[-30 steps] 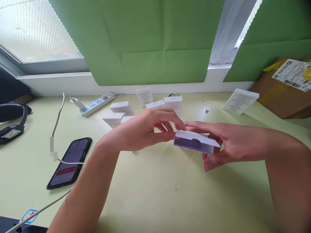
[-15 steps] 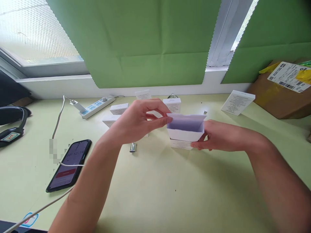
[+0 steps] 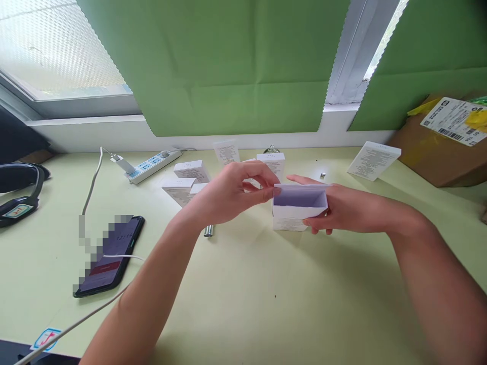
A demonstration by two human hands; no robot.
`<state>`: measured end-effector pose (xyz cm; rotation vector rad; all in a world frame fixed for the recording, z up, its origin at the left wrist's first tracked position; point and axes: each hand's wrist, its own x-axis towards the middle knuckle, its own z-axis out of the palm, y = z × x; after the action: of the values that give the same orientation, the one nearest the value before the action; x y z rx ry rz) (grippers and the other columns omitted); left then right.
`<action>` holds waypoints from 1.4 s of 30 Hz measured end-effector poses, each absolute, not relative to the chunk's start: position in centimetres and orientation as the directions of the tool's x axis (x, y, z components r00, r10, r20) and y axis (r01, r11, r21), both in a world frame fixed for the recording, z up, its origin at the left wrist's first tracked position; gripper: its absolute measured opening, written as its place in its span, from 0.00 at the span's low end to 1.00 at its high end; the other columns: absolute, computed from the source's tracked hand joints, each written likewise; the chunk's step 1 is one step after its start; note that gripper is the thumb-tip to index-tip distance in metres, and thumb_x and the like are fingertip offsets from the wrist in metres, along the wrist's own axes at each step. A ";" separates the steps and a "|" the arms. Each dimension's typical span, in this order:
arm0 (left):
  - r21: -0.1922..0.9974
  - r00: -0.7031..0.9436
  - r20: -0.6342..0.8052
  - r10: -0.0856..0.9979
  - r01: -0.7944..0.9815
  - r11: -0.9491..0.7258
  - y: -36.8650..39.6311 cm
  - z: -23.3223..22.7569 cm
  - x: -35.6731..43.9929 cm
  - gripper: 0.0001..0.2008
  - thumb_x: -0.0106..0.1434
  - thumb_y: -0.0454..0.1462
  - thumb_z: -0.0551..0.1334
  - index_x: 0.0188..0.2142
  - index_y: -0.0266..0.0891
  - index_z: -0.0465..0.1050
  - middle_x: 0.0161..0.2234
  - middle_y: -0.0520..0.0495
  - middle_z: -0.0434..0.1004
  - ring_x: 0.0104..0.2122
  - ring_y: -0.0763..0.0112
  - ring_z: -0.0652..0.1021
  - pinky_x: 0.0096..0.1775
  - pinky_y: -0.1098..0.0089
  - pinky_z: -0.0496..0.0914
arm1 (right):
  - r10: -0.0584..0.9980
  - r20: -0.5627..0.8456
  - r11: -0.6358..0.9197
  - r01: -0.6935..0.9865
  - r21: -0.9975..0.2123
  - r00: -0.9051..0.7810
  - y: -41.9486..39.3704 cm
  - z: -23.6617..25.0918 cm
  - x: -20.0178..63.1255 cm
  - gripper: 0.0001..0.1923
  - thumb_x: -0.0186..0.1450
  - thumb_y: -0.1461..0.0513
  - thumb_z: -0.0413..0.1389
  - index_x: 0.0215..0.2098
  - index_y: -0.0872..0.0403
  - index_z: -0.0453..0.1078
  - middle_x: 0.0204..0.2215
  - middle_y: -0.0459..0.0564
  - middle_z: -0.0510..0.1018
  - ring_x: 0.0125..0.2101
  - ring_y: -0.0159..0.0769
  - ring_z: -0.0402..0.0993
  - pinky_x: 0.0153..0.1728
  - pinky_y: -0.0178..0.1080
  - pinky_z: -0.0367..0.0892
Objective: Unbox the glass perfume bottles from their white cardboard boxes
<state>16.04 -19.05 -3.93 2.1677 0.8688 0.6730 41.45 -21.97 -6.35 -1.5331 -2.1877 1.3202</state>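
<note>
A small white carton (image 3: 292, 211) faces me with its top open and its pale lilac inside showing; it stands close to the table, over or in front of another white printed part below its rim. My left hand (image 3: 243, 190) pinches the carton's upper left flap between thumb and fingers. From the right, my right hand (image 3: 338, 207) grips the carton, thumb on the near face and a finger stretched behind the back flap. A short silver metal cylinder (image 3: 208, 231) lies on the table below my left wrist, partly hidden by it.
Several white printed cartons (image 3: 190, 170) stand behind my left hand. Another white carton (image 3: 374, 161) leans at the right by a brown cardboard box (image 3: 437, 147). At left are a power strip (image 3: 152, 166), a phone (image 3: 110, 258) with a white cable, and headphones (image 3: 23, 195). A small metal piece (image 3: 322, 175) lies behind.
The carton and both hands have shifted slightly to the right. My right index finger now reaches out behind the carton's back flap, which it did not visibly do before.
</note>
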 end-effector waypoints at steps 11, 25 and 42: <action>0.712 0.800 0.018 0.600 0.411 -0.569 -18.4 -5.3 15.6 0.17 0.68 0.35 0.56 0.55 0.48 0.65 0.52 0.45 0.72 0.50 0.68 0.76 0.40 0.71 0.74 | 0.708 -0.404 0.007 0.578 -0.816 -0.579 -22.6 -5.2 41.8 0.45 0.66 0.49 0.56 0.72 0.36 0.34 0.49 0.50 0.79 0.41 0.42 0.80 0.40 0.42 0.75; 0.710 0.859 -0.236 0.455 0.472 -0.522 -18.4 -4.5 15.1 0.20 0.69 0.32 0.52 0.57 0.49 0.67 0.55 0.50 0.73 0.48 0.71 0.76 0.38 0.76 0.69 | 0.651 -0.404 0.122 0.614 -0.780 -0.643 -23.1 -5.3 41.5 0.44 0.65 0.64 0.53 0.71 0.32 0.36 0.42 0.44 0.80 0.40 0.39 0.79 0.35 0.36 0.73; 0.659 0.817 -0.249 0.520 0.537 -0.527 -18.2 -4.5 14.9 0.17 0.69 0.37 0.54 0.55 0.48 0.70 0.46 0.48 0.78 0.38 0.70 0.77 0.32 0.75 0.68 | 0.858 0.142 0.486 0.690 -0.537 -0.494 -24.4 -3.4 39.8 0.10 0.68 0.55 0.55 0.37 0.49 0.77 0.36 0.46 0.79 0.25 0.30 0.72 0.26 0.36 0.63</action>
<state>14.94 -18.19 -4.52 2.2307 0.7715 -0.0278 39.77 -24.41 -3.38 -1.2894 -2.3440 0.5868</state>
